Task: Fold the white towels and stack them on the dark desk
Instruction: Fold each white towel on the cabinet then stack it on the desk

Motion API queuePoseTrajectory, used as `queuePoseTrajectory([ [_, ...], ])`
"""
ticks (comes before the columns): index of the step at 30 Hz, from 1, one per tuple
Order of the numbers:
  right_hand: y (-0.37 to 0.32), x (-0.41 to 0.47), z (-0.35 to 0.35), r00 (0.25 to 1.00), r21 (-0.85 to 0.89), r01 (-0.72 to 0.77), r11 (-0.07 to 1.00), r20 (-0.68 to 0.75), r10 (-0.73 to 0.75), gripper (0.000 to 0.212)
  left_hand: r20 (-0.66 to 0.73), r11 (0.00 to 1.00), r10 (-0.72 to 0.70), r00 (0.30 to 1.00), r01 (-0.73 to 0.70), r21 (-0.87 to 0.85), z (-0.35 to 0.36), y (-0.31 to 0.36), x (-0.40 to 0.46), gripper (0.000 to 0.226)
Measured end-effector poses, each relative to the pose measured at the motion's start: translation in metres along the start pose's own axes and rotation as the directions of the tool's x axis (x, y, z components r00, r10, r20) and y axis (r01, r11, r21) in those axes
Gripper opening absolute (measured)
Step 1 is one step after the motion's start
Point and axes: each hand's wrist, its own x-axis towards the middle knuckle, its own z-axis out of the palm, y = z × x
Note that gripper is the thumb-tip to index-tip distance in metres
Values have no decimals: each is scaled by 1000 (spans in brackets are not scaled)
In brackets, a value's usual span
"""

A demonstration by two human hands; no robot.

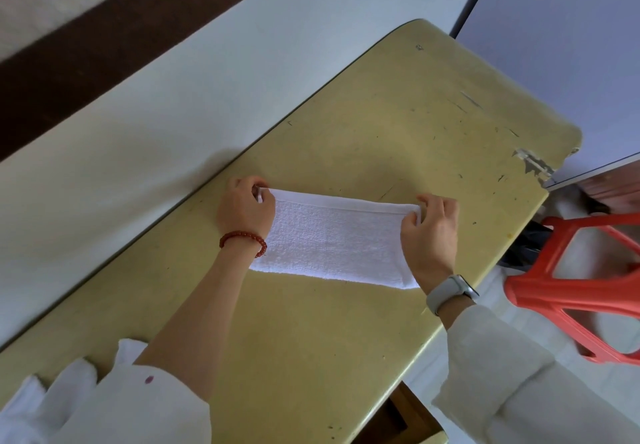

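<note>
White towel point(332, 239), folded into a long band, lying flat across the middle of the yellowish desk point(398, 124), long side running left to right, hemmed edge on the far side. Left hand point(246, 213) at the towel's far left corner, fingers curled, pinching the hem between thumb and fingertips. Right hand point(431, 232) at the far right corner, likewise curled and pinching the hem, heel of the hand over the towel's right end. Far edge held slightly taut between the two hands; near edge resting on the desk surface.

Red bead bracelet point(244, 241) round the left wrist; pale watch point(450, 291) on the right wrist. White sleeves point(502, 374) on both arms, the left one pushed back up the forearm. More white cloth point(72, 381) bunched at the near left corner of the desk, partly behind the left sleeve; cannot tell how many pieces.

Desk top scratched and marked, with a chipped patch point(533, 163) at its far right edge. Pale wall point(173, 97) just beyond the desk's left side, crossed by a dark brown band point(69, 55) further off. Red plastic stool point(581, 284) on the floor to the right of the desk, well apart from the towel.
</note>
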Motion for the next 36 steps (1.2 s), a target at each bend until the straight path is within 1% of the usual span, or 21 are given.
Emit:
queuePoseTrajectory([
  [1,0,-2,0,997,-85,57,995,-52,-61,30,-19,1000,17,1000,-17,21,-2,2,-1,21],
  [2,0,-5,0,984,-165,131,978,-101,-149,30,-56,995,74,996,-71,64,-4,3,-3,23],
  [4,-2,-13,1,937,-273,282,920,-128,-325,33,-113,947,282,953,-258,189,-6,5,-12,28],
  [6,-6,-24,8,892,-336,411,848,-47,-450,39,-83,844,495,865,-456,283,1,5,-29,34],
  [7,-9,-29,13,878,-373,450,811,19,-479,42,-26,788,564,826,-528,318,8,5,-40,37],
  [8,-9,-35,20,870,-412,476,777,92,-484,43,45,749,593,804,-571,336,15,3,-52,38],
  [10,-7,-45,32,871,-468,487,737,201,-448,45,183,730,557,810,-583,357,28,-1,-68,41],
  [12,2,-50,39,882,-489,470,735,236,-407,47,285,737,463,840,-543,403,35,-4,-72,47],
  [14,13,-51,40,883,-514,468,718,250,-397,49,342,737,389,855,-512,441,37,-7,-69,53],
  [16,17,-51,39,888,-522,459,719,249,-386,51,375,745,347,860,-495,447,38,-11,-66,59],
  [19,18,-49,38,894,-491,448,747,220,-391,51,374,755,358,856,-501,423,36,-11,-65,62],
  [21,20,-48,35,892,-422,451,787,170,-420,47,357,747,391,849,-519,416,32,-12,-64,56],
  [23,23,-47,27,901,-326,431,841,105,-420,39,227,739,498,837,-546,395,26,-19,-68,41],
  [24,24,-48,22,909,-308,414,857,84,-409,35,150,737,549,822,-561,377,23,-24,-73,33],
  [26,22,-53,13,905,-349,416,840,68,-420,31,75,730,604,794,-589,347,17,-33,-91,24],
  [28,22,-58,6,877,-417,462,783,85,-472,28,83,712,613,786,-595,372,11,-42,-105,24],
  [30,25,-66,1,817,-397,558,729,110,-566,25,102,730,557,824,-544,414,6,-45,-103,28],
  [32,28,-79,-3,713,-248,699,671,164,-682,22,87,778,456,886,-444,444,2,-40,-90,35],
  [34,25,-94,-6,618,-66,777,626,269,-738,21,99,794,400,911,-398,460,-1,-30,-76,40],
  [35,22,-100,-6,595,12,774,633,324,-735,22,120,782,402,908,-408,471,-1,-27,-72,41],
  [36,17,-102,-5,596,68,747,661,371,-712,23,146,768,411,900,-428,476,0,-25,-70,42],
])
